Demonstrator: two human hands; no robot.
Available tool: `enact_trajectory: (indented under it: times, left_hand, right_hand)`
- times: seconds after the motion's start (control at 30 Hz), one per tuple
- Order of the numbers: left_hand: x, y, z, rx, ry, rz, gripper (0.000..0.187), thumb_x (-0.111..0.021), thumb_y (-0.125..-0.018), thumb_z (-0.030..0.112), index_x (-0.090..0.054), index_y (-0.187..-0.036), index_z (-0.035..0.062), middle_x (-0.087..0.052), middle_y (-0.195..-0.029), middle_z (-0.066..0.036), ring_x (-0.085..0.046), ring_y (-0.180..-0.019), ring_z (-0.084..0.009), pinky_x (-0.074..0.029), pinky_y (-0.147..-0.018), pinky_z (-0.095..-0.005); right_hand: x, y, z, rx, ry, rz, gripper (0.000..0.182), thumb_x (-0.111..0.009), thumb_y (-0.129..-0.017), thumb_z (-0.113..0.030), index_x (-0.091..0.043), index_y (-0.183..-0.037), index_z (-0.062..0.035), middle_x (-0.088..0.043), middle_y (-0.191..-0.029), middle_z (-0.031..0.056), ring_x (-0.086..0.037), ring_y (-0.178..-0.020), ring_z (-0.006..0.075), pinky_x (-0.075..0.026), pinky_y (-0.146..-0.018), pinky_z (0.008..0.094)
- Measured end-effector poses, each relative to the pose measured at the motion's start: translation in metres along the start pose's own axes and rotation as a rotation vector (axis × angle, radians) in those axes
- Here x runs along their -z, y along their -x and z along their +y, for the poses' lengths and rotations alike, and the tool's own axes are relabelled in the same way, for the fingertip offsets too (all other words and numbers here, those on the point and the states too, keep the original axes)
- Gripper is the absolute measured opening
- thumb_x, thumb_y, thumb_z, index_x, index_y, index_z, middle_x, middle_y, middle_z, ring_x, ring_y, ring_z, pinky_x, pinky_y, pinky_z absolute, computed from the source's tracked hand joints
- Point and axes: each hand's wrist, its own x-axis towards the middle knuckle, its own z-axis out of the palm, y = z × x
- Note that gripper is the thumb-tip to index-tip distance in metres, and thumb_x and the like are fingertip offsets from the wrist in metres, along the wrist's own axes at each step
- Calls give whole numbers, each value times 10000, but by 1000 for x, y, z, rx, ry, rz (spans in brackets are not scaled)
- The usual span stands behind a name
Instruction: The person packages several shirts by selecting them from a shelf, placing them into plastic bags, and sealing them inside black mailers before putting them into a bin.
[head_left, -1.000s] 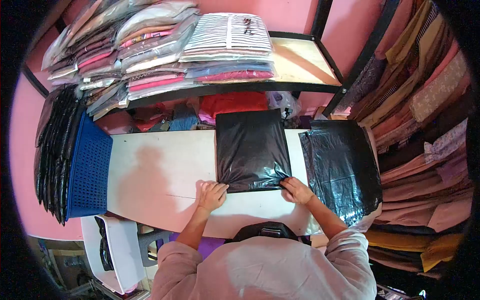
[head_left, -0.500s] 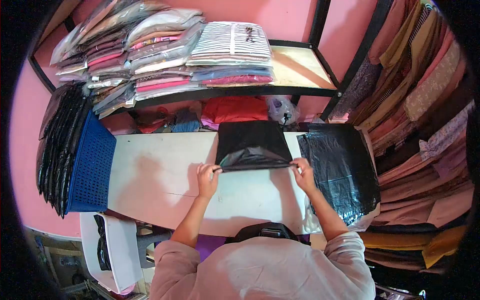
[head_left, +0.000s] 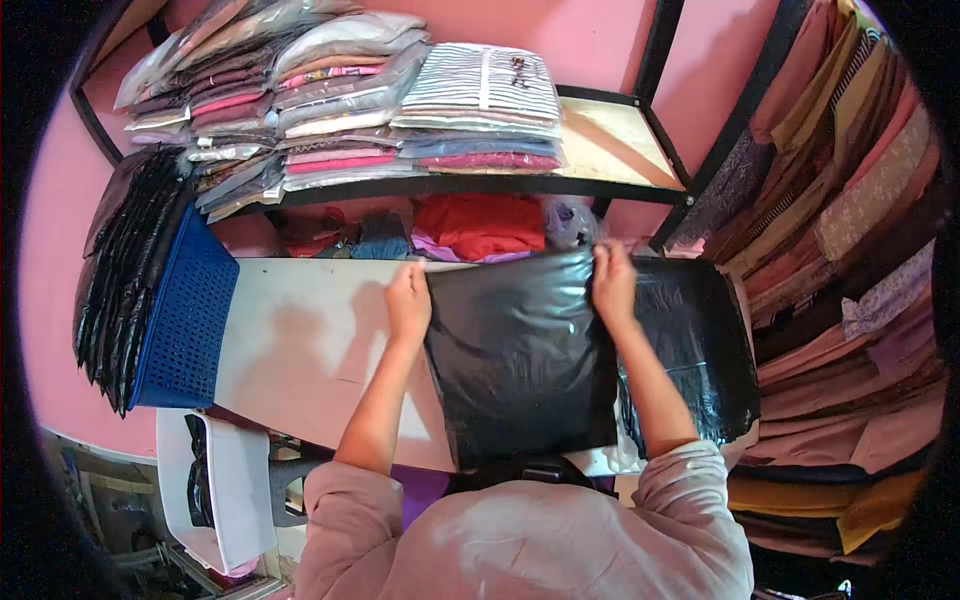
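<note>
A shiny black plastic bag (head_left: 520, 360) is stretched out over the white table (head_left: 310, 370), its near edge reaching the table's front edge by my body. My left hand (head_left: 408, 300) is closed on the bag's far left corner. At the far right corner, my right hand (head_left: 614, 280) is closed on the bag too, slightly blurred. What lies inside or under the bag is hidden. Just right of it lies a stack of flat black bags (head_left: 690, 340), partly covered by my right forearm.
A blue basket (head_left: 190, 310) with black packages (head_left: 125, 270) stands at the left. Behind the table, a shelf (head_left: 620, 140) carries stacked clothes in clear bags (head_left: 340, 100). Red cloth (head_left: 480, 225) lies beneath it. Garments (head_left: 850, 250) hang at the right; a white bin (head_left: 235, 490) stands lower left.
Both my hands have moved away from my body, toward the table's far edge. The black bag, folded back with its edge raised before, now extends over the table toward me.
</note>
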Motion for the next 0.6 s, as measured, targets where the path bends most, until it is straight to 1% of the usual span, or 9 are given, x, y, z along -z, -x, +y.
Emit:
enact_trajectory:
  times: [0.07,0.17,0.23,0.33,0.37,0.4,0.47,0.53,0.6]
  left_hand:
    - [-26,17,-71,80,-161,-138,305,-496,-860,267,-583,-800,-19,-562,-774,-251,-556,-720,-387,-425,-609,-393]
    - [-49,53,-143,39,-407,-178,243,-542,-821,228,-611,-812,-5,-595,-777,-198,-578,-717,-308,-440,-673,-381]
    - [-52,55,-153,3,-416,-147,272,-560,-814,267,-614,-812,0,-603,-786,-180,-580,-726,-298,-442,-685,-384]
    - [-43,58,-139,216,-215,-311,375,-636,-733,422,-631,-804,54,-609,-749,-116,-590,-754,-275,-455,-690,-365]
    - [-37,56,-128,179,-325,-340,408,-652,-698,460,-635,-802,65,-616,-761,-102,-594,-766,-253,-456,-699,-353]
    - [-34,55,-122,139,-436,-372,443,-669,-662,497,-639,-800,77,-622,-772,-89,-597,-778,-231,-457,-709,-342]
    - [-36,58,-124,240,-461,-445,460,-669,-643,526,-643,-798,94,-629,-785,-79,-600,-787,-223,-457,-695,-334]
    - [-38,60,-119,147,-532,-364,421,-683,-642,491,-644,-753,87,-631,-765,-41,-597,-747,-215,-457,-686,-318]
    - [-38,61,-116,175,-531,-382,449,-672,-641,518,-644,-787,95,-633,-770,-57,-601,-747,-228,-458,-677,-328]
  right_hand:
    - [-38,29,53,-103,50,-73,169,-466,-869,-160,-452,-990,-43,-574,-803,246,-548,-765,434,-421,-634,471]
    - [-79,69,108,-377,226,-268,246,-460,-869,-217,-394,-1058,-76,-576,-777,271,-548,-758,455,-402,-637,521]
    - [-89,79,115,-423,344,-367,245,-445,-874,-223,-395,-1080,-99,-592,-766,255,-580,-746,409,-419,-646,520]
    - [-90,72,110,-407,476,-462,235,-435,-880,-230,-402,-1069,-94,-593,-736,248,-588,-704,400,-424,-630,524]
    - [-83,64,91,-505,490,-549,288,-457,-867,-259,-416,-1088,-80,-574,-902,265,-574,-861,369,-430,-705,488]
    - [-80,69,84,-518,493,-559,288,-457,-867,-259,-416,-1088,-80,-574,-902,265,-574,-861,369,-430,-705,488]
    - [-78,75,70,43,493,-349,365,-476,-851,-300,-425,-1129,-68,-467,-1148,254,-454,-1088,340,-371,-860,467]
    - [-72,90,47,206,457,-705,501,-491,-831,-346,-383,-1233,-66,-307,-1330,183,-278,-1241,305,-245,-989,457]
    - [-75,122,64,434,483,-822,669,-458,-828,-442,-244,-1351,-83,-239,-1403,105,-213,-1292,294,-181,-1036,448]
